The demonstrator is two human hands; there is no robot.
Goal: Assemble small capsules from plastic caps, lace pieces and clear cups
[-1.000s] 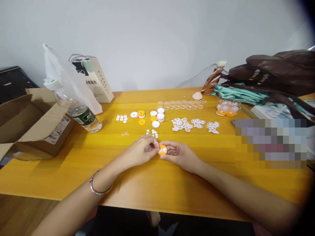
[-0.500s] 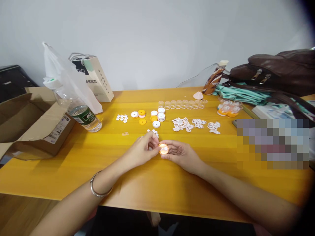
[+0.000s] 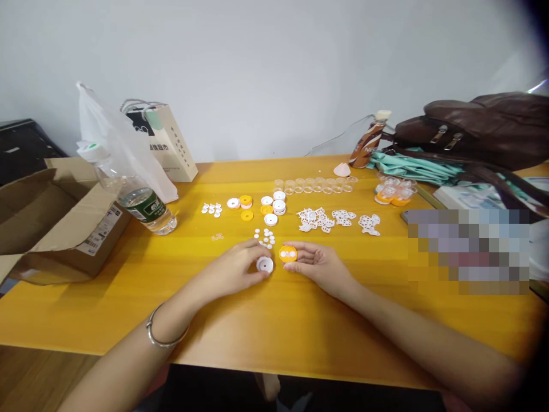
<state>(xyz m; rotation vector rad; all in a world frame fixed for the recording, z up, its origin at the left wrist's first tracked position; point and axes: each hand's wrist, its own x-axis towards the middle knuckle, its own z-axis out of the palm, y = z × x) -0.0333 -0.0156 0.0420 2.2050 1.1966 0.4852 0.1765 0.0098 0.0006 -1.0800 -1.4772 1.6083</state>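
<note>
From where I sit, the right hand (image 3: 325, 264) has an orange disc (image 3: 287, 258) pinched by the rim, thumb on the near edge and fingers along the far side. The left hand (image 3: 235, 268) has its thumb and forefinger curled about a white round piece (image 3: 262, 266), nipping it at the edge; I can't tell whether that piece is lifted or rests on the table (image 3: 300, 337). The two pieces are near each other but apart, in front of the person.

Both look to me like thin moulded plastic: light, stiff, a little slick, and perhaps easy to flip if squeezed off-centre. I would take either one by opposite points of its rim — leaving the face free — and press gently.

The orange disc is round, so it has no long axis of its own; its face tips up toward my view, and the white spots (image 3: 283, 254) on it make a row running left to right, roughly along the table's near edge. The white round piece also shows its face, with a dark hole at the middle.

Just beyond the left fingers lies a cluster of small white buttons (image 3: 266, 232). Farther out are stacked discs (image 3: 279, 205), white lattice pieces (image 3: 315, 219) — flat, and likely more fragile — and a row of transparent cups (image 3: 318, 184).
</note>
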